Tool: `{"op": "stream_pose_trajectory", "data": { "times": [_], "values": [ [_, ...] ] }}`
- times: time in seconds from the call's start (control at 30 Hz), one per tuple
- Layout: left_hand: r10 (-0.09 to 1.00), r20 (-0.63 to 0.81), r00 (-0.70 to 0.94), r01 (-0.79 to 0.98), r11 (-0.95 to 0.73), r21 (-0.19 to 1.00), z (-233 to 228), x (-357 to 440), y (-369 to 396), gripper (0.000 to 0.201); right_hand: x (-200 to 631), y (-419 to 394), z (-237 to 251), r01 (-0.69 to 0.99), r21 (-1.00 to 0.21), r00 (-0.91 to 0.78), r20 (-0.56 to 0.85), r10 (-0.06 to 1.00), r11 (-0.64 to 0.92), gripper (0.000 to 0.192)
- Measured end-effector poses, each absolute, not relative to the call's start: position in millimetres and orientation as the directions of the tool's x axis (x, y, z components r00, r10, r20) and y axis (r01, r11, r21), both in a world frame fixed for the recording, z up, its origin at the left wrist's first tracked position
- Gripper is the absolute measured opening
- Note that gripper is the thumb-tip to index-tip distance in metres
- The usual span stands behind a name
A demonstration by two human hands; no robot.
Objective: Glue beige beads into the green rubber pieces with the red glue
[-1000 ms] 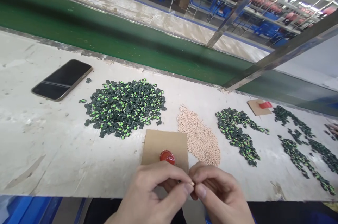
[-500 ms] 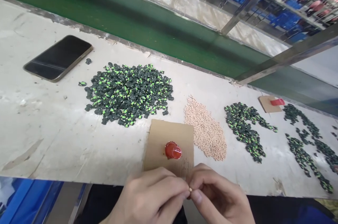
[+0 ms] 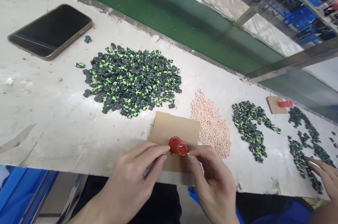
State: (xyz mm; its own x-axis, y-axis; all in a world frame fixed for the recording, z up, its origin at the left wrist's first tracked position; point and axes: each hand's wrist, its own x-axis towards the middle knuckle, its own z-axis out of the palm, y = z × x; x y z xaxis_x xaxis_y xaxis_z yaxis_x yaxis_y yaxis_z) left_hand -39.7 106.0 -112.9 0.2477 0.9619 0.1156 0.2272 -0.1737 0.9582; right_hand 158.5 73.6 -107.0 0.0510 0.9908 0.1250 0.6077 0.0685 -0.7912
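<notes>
From where I watched, whatever the left hand [image 3: 132,181] pinched was mostly hidden: only a speck of green showed between thumb and forefinger, beside the red cap [image 3: 178,145]. The right hand [image 3: 211,181] had its fingertips at the cap's right edge, closed over something too small for me to make out, so I could not tell whether it gripped a bead or the cap itself. Both wrists were cut off by the lower edge. The cap looked glossy and round, sitting on a flat square of brown cardboard [image 3: 174,129] on the scuffed white table [image 3: 52,118]. Behind it lay a heap of dark, green-marked plastic pieces [image 3: 132,80] and a pale mound of tiny beads [image 3: 211,125]. Another person's hand [image 3: 323,173] touched scattered pieces at right. A dark phone [image 3: 50,30] lay flat at far left.
</notes>
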Motion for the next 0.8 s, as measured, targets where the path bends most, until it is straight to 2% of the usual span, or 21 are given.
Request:
{"op": "stream_pose_trajectory", "data": {
  "times": [0.43,0.57,0.67,0.8],
  "values": [
    [0.96,0.101,0.262,0.217,-0.16,0.963,-119,-40,106,0.028,160,72,-108,0.632,-0.77,-0.005,0.106,0.994,0.085,0.023],
    [0.963,0.083,0.258,0.21,-0.14,0.968,-118,-42,107,0.03,160,71,-106,0.606,-0.793,0.028,0.097,0.995,0.06,0.021],
    [0.968,-0.001,0.249,0.18,-0.046,0.983,-110,-42,107,0.032,160,70,-98,0.523,-0.852,0.132,0.07,0.989,-0.01,0.016],
    [0.935,-0.264,0.236,0.026,0.265,0.964,-91,-33,107,0.02,159,69,-84,0.239,-0.966,0.184,-0.051,0.982,-0.095,0.009]
  ]
}}
